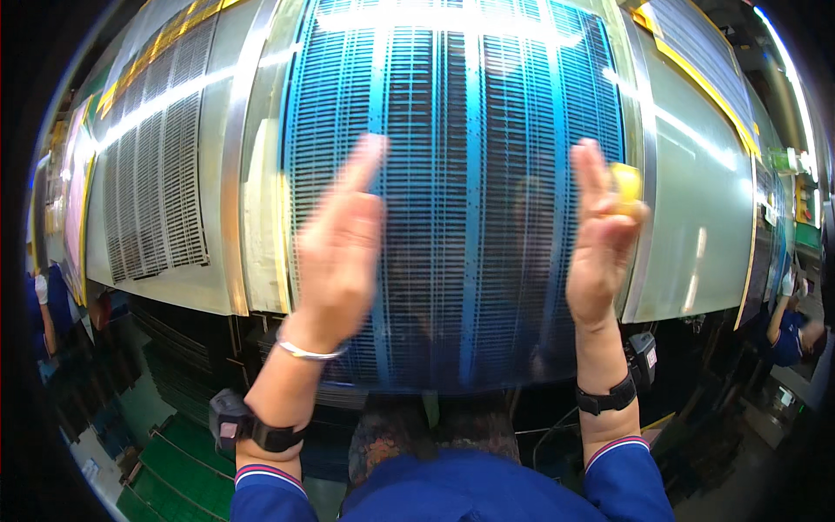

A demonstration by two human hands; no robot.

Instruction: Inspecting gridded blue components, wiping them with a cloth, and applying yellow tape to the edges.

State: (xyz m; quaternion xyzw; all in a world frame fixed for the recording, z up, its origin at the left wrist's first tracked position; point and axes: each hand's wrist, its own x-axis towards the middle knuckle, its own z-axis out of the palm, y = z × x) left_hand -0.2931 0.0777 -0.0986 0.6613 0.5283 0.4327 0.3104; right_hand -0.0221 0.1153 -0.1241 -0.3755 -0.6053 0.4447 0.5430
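A large glossy blue sheet (470, 261) with dark columns of fine rows lies in front of me, its near edge close to my body. Over its left part, my left hand (339, 252) is upright with fingers stretched out and smeared by motion; nothing shows in it. Near the sheet's right edge is my right hand (602, 235), its index finger pointing away from me. Between its fingers and thumb sits a small rounded yellow piece (626, 184), whose kind I cannot make out. Whether either hand touches the sheet I cannot tell.
Metal strips (238, 174) flank the sheet. To the left stands a pale panel with a dark slotted pattern (156, 174); to the right, a pale green panel (696, 217). Other people (790, 326) work at both far sides. Green slatted racks (187, 470) sit low on the left.
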